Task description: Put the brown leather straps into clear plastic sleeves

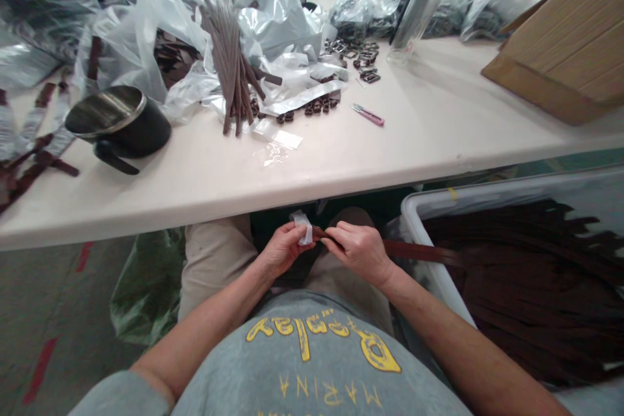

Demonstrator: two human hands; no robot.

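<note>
Below the white desk (146,205), hands together: left hand (281,250) pinching a white paper strip (303,227), right hand (358,252) clamped on a flat brown leather strap (419,251).

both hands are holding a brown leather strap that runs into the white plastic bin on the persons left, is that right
Not quite: the white plastic bin is on the person's right, not their left, as the head view shows. The rest stands: the left hand and right hand are holding the brown leather strap, which runs into that bin.
</note>
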